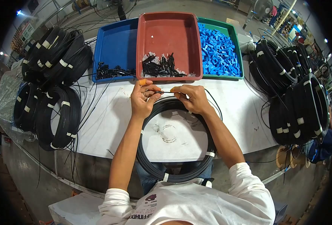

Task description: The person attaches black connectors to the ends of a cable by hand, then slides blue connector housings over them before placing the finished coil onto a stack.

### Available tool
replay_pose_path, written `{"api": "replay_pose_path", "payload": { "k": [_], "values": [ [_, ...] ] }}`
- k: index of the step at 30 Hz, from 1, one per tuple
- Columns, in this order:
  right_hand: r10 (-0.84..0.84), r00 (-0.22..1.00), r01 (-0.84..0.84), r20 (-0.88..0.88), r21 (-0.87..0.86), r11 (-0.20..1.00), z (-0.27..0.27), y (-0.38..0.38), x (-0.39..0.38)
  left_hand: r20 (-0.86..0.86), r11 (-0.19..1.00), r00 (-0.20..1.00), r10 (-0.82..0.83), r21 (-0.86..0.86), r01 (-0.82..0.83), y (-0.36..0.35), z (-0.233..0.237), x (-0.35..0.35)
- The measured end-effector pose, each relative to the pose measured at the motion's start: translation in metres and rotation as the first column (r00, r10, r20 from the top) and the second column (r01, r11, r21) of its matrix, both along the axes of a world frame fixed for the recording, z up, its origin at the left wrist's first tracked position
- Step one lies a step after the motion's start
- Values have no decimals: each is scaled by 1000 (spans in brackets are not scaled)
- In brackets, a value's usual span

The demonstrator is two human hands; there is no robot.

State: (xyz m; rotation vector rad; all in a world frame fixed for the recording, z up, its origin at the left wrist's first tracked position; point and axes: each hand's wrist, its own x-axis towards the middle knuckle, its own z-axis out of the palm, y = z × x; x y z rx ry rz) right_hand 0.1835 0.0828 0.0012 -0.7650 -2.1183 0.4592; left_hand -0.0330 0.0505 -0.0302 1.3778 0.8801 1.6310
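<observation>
White shirt [214,200] partly lettered "UFFINH", left hand [144,99] and right hand [194,98] pinched closed on black cable [167,92]

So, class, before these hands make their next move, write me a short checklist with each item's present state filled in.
1. Left hand pinches the small dark piece: ok.
2. Right hand grips the thin black cable beside that piece: ok.
3. Piece properly joined to the cable: cannot tell, too small and partly covered by fingers.
4. Large coil bound with white tape: ok.
5. Coil wholly on the white tabletop: not ok, its near side juts past the edge.
6. Blue pieces kept in the green tray, apart from the black parts in the red tray: ok.
</observation>
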Motion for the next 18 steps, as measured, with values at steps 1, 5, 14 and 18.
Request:
{"api": "replay_pose_path", "payload": {
  "k": [1, 5, 14, 18],
  "values": [
    [-2, 1000, 2, -4, 2, 1000, -1, 1, 0, 0, 1000, 1000, -1, 2, 1, 0, 0, 0],
    [1, 1000, -1, -7, -1, 1000, -1, 1, 1, -60, 1000, 998, -6, 10, 6, 0, 0, -2],
    [34, 993, -38, 112, 33, 999, 1, 0, 0, -242, 1000, 970, -15, -7, 14, -3, 7, 2],
    [39, 998, -41, 46, 57, 998, -7, 5, 4, -227, 998, 972, 57, 5, -57, 2, 3, -6]
  ]
}}
